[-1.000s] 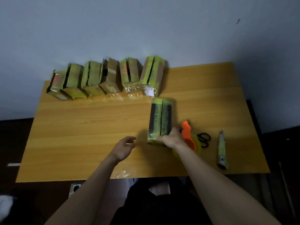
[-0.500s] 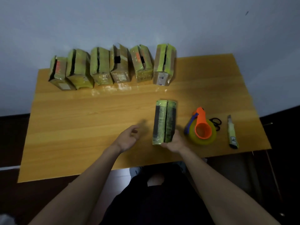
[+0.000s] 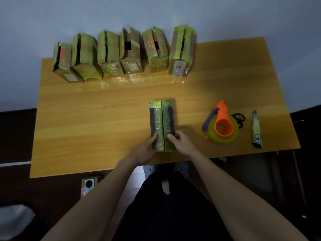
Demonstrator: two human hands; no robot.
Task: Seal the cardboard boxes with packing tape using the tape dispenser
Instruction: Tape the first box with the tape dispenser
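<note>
A row of six taped boxes (image 3: pixel 121 54) stands along the far edge of the wooden worktop (image 3: pixel 86 119), from about 10 o'clock to 12 o'clock, each with its top seam still gaping. Near the front edge, at the centre, lies the box (image 3: pixel 161 124) being worked on, wrapped in green tape, its two top flaps meeting along a lengthwise slit. The left hand (image 3: pixel 145 151) grips the box's near left corner at 7 o'clock of it, thumb on the top. The right hand (image 3: pixel 182 141) holds the near right corner at 5 o'clock, thumb curled onto the right flap. At 3 o'clock from the box, well apart, the orange tape dispenser (image 3: pixel 221 123) rests on the worktop, untouched. Black scissors (image 3: pixel 240 119) peek out just behind it, and a utility knife (image 3: pixel 257 132) lies further right.
</note>
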